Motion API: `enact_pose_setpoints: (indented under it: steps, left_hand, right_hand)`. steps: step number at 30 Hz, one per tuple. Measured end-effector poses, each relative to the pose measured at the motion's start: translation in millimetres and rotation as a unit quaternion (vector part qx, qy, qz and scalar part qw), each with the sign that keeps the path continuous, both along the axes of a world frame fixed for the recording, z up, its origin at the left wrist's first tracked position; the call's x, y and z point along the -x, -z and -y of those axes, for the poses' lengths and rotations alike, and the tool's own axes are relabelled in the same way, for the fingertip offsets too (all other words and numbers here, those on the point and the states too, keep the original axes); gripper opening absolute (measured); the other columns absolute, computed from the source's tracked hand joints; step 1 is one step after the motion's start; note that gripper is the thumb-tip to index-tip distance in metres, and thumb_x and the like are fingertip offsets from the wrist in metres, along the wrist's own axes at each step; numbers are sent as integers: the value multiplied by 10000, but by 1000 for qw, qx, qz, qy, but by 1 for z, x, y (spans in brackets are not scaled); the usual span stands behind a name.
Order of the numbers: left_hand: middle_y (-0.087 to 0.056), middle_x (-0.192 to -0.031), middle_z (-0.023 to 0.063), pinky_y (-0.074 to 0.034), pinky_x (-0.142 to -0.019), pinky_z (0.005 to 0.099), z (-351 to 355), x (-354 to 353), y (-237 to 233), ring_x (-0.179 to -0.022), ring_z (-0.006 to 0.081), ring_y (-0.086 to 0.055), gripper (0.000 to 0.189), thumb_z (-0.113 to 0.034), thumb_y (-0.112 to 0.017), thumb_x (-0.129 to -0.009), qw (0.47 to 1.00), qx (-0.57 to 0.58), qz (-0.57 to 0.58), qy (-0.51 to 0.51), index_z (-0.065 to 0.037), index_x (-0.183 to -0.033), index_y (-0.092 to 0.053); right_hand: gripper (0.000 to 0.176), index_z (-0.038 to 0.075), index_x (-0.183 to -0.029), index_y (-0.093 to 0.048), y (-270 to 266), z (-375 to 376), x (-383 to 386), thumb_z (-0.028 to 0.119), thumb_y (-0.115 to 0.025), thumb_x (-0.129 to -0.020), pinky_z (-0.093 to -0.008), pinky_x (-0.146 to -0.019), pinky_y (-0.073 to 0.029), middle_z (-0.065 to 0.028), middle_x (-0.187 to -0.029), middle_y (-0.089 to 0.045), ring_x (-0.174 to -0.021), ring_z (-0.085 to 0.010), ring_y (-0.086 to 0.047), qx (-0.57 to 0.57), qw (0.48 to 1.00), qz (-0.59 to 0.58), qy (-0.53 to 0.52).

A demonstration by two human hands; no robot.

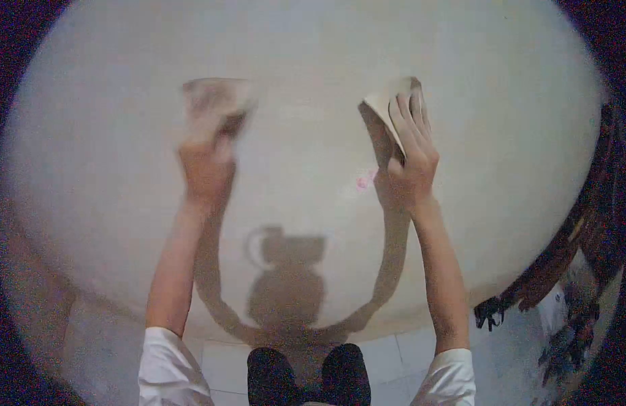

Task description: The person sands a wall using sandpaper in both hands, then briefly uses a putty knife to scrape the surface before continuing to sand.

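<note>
Both my arms reach forward over a broad pale surface. My left hand is smeared by motion, with its fingers around a flat pale piece with brownish patches. To the right, my right hand grips a thin, flat, cream-coloured piece, its fingers lying along the top. That piece is tilted, its left edge casting a dark shadow on the surface. I cannot tell what material the two pieces are. A small pink mark shows on the surface left of my right wrist.
My shadow falls on the near part of the surface. My dark-clad knees are at the bottom, above light floor tiles. Dark, cluttered items lie beyond the surface's right edge.
</note>
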State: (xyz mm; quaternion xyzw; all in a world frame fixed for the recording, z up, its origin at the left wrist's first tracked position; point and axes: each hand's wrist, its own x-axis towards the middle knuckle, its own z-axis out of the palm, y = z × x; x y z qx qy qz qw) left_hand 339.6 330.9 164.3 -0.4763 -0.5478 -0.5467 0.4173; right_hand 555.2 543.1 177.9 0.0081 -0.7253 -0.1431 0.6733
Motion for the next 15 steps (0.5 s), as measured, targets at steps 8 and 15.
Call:
enact_pose_setpoints:
  steps: [8, 15]
  left_hand:
    - [-620, -1279, 110, -416, -1098, 409, 33, -16, 8, -1275, 267, -524, 522, 89, -488, -766, 923, 217, -315, 34, -104, -1225, -644]
    - [-604, -1307, 117, -344, -1152, 439, 56, -30, 23, -1303, 266, -498, 514, 46, -542, -767, 969, 85, -224, -65, -101, -1253, -626]
  right_hand:
    - [560, 48, -1344, -544, 37, 20, -28, 28, -550, -783, -523, -1125, -320, -149, -1427, -500, -1383, -361, -379, -59, 994, 86, 26]
    - [612, 6, -1328, -554, 150, 62, -39, -34, -525, -718, -491, -1109, -359, -186, -1394, -519, -1350, -392, -412, 43, 995, 92, 9]
